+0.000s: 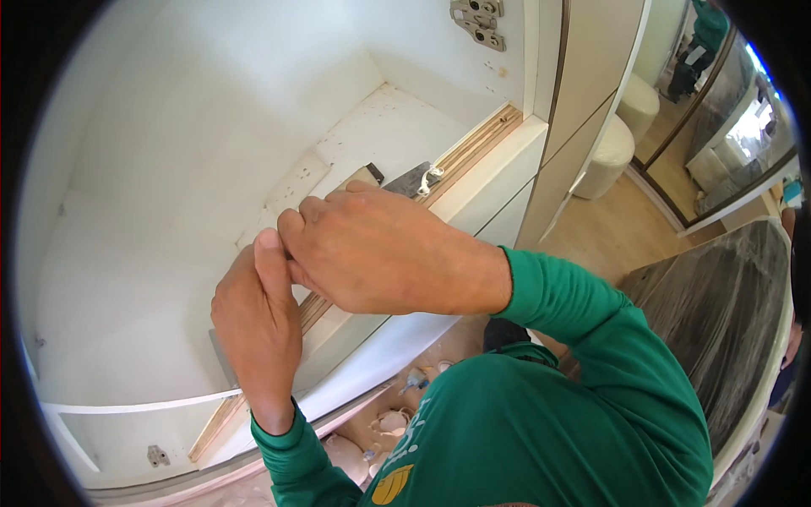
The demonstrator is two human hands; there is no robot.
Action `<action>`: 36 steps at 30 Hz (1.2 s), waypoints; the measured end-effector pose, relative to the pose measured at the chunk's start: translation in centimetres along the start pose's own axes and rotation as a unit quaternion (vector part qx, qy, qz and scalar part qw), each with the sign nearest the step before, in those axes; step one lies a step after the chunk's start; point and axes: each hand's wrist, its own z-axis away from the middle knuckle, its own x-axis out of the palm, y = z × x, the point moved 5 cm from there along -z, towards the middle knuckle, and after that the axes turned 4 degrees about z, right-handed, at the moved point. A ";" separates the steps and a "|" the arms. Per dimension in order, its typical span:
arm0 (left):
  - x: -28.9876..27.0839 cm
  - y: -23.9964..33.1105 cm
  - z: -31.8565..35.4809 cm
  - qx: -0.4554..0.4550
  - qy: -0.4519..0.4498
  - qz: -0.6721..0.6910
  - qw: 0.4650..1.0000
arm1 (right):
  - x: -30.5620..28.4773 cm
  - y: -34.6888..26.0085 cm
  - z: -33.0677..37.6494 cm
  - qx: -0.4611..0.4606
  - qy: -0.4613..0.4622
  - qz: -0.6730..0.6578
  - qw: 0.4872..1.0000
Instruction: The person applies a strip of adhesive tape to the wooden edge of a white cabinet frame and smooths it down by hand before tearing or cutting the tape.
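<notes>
My left hand [262,325] and my right hand [380,249] meet over the front edge of a white cabinet [507,156]. Both have their fingers curled and pressed together, thumbs close to each other. Whatever they pinch is hidden behind the fingers. A bare wood strip [481,142] runs along that edge beneath them. Just beyond my right knuckles lie a beige piece with a dark end [372,174] and a flat grey blade-like piece [410,181]. A curled white scrap [431,178] rests at the blade's end. Part of a grey flat piece [221,357] shows beside my left hand.
Metal hinges [480,24] are fixed on the cabinet's inner wall. Small debris dots the cabinet floor [372,127]. A plastic-wrapped dark panel [718,313] stands at the right, near a round white stool [608,156] and mirrored doors [710,127]. Clutter [393,421] lies on the floor below.
</notes>
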 end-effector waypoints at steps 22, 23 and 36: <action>-1.6 0.2 1.1 0.017 0.051 -0.035 0.998 | -0.6 -0.5 -1.3 0.057 -0.067 -0.104 0.991; -1.5 0.4 0.8 0.019 0.047 -0.046 0.998 | -0.6 -0.4 -1.2 0.061 -0.073 -0.100 0.990; -0.1 0.4 -0.8 -0.037 -0.026 -0.026 0.999 | -0.2 0.7 -0.4 0.049 -0.019 -0.060 0.997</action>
